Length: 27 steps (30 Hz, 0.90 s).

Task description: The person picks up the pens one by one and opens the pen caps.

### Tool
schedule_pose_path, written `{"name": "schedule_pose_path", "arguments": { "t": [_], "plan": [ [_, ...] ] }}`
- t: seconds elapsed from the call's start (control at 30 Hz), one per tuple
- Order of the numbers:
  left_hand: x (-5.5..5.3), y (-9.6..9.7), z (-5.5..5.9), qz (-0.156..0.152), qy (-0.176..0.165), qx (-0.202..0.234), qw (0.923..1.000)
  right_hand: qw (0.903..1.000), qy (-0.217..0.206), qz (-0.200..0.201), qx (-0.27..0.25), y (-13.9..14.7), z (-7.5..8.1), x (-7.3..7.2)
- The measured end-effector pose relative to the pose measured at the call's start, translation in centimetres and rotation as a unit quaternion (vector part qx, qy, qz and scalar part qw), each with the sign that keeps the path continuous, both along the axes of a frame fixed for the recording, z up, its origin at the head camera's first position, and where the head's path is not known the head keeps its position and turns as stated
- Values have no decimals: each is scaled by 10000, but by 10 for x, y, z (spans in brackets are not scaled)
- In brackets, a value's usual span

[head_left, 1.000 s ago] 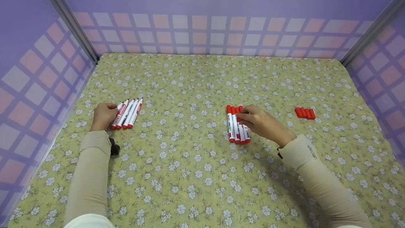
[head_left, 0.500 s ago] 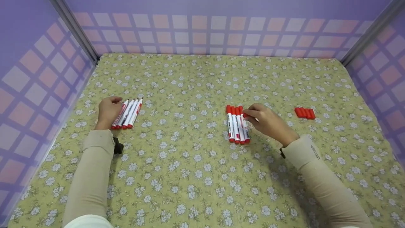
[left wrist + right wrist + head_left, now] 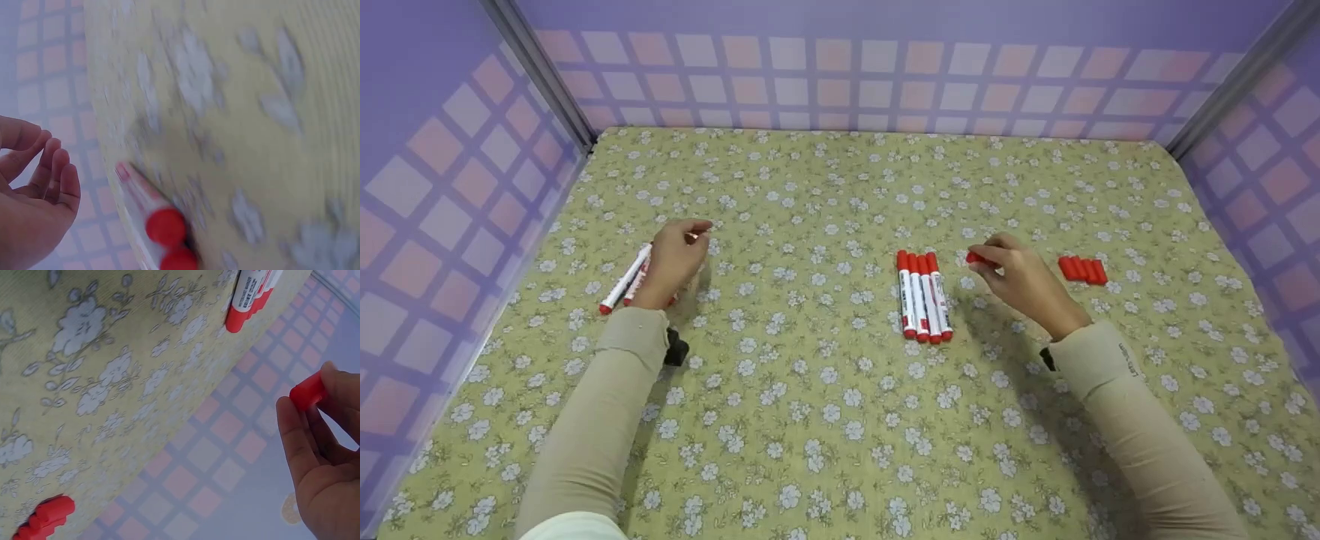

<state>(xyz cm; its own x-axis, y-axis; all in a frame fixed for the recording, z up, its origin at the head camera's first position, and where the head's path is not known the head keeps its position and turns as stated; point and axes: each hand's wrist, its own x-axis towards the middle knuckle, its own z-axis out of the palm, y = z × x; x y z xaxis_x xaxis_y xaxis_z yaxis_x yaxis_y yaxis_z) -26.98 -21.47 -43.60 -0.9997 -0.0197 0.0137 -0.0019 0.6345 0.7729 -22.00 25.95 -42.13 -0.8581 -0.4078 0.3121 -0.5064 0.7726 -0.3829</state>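
Over the L-side markers (image 3: 624, 281), the L hand (image 3: 672, 259) hangs relaxed, fingers loosely bent, thumb nr the fingertips, forearm reaching fwd. The R hand (image 3: 1024, 281) reaches in from lower R, pinching one red cap (image 3: 978, 259) btwn thumb & fingers, w/ cap in the air, just R of the four capped markers (image 3: 916, 300). Vs ½ s ago: L hand has shifted R across its markers, so the leftmost one now shows; R hand & its cap have moved R, off the capped row. Four loose caps (image 3: 1083, 270), same spot as before, lie side by side further R on the floral cloth (image 3: 825, 420).
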Motion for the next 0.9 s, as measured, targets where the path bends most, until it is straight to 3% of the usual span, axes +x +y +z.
{"name": "schedule_pose_path", "arguments": {
  "t": [0.27, 0.43, 0.6, 0.9],
  "plan": [
    [7, 45, 6, -780, -99, 204, 9967, 9960, -586, -507, -448, 20, 3, -7],
    [15, 74, 6, -1378, -133, 497, 9891, 9943, -470, -660, -696, 34, 2, -11],
    [22, 100, 3, -1946, -311, 489, 9792, 9913, -381, -913, -871, 49, 3, -13],
    [26, 144, -1, -2363, -778, 605, 9667, 9797, -724, -1526, -1082, 78, 1, -13]
  ]
}}
